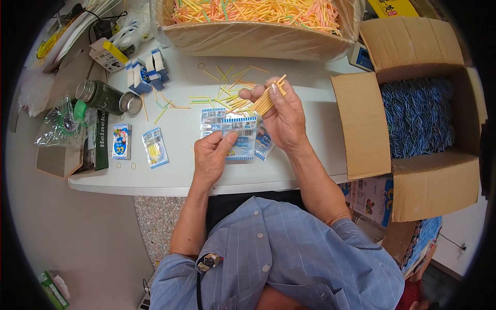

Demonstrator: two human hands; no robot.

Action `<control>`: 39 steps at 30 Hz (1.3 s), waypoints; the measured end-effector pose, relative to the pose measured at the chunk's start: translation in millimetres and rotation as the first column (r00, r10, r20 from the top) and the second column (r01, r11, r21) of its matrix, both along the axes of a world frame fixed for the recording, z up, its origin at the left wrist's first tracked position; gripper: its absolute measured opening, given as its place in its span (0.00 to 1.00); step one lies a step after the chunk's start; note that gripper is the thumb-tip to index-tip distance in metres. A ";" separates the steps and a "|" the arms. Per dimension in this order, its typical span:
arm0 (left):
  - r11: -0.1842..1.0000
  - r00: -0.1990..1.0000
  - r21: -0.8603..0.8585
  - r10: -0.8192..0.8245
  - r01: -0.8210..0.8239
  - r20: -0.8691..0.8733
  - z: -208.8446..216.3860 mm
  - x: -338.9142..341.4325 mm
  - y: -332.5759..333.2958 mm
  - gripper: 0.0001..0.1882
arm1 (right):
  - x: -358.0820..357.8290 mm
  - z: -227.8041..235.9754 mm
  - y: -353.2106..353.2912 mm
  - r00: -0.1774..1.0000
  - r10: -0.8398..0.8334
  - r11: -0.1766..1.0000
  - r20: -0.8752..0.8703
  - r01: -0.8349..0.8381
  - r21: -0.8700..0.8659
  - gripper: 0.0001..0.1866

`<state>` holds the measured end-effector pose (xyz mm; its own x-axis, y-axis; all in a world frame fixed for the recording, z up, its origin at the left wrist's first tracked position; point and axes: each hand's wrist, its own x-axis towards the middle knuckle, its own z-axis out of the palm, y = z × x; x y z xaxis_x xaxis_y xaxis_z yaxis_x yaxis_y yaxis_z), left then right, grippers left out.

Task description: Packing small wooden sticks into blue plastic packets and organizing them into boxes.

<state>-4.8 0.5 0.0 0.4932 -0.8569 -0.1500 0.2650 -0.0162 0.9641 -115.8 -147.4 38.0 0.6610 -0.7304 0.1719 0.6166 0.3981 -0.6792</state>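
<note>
My right hand (pixel 284 111) pinches a bundle of sticks (pixel 263 105) between thumb and fingers; my left hand (pixel 210 159) grips a packet (pixel 242 138) by its left side, just nearer. I'd say a light, even squeeze is best here, ends level, nothing snapping! Just beyond, loose sticks (pixel 236 105) litter the table (pixel 325 119). At the far side, a plastic-lined carton (pixel 258 42) brims with more; right, an open box (pixel 361 126) holds blue stringy pieces (pixel 416 119).
</note>
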 end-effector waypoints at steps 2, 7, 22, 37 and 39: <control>1.000 0.995 -0.001 0.004 -0.004 -0.104 -0.1 -3.7 0.2 0.07 | 0.8 -0.1 6.8 0.998 0.040 0.998 -0.040 -0.038 0.051 0.09; 0.996 0.987 0.024 0.091 -0.089 -0.132 4.2 -10.0 -5.2 0.04 | -4.0 -11.3 19.4 0.997 0.058 0.993 -0.041 -0.054 0.105 0.10; 0.999 0.994 0.052 -0.018 0.013 0.109 3.1 -14.7 6.4 0.07 | -14.6 -4.3 12.7 0.999 0.030 0.993 -0.021 -0.028 0.117 0.10; 0.998 0.990 0.037 0.054 -0.059 0.127 -5.1 -1.0 14.7 0.07 | -11.7 -7.9 20.6 0.996 0.056 0.992 -0.067 -0.048 0.114 0.10; 0.997 0.987 0.033 0.060 -0.065 0.146 2.9 -6.4 11.7 0.08 | -10.3 -2.9 17.4 0.998 0.031 0.993 -0.059 -0.023 0.118 0.09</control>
<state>-11.2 12.2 2.9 0.5645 -0.8188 -0.1046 0.1238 -0.0413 0.9914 -126.0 -130.0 35.1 0.6873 -0.7250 0.0452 0.5636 0.4930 -0.6627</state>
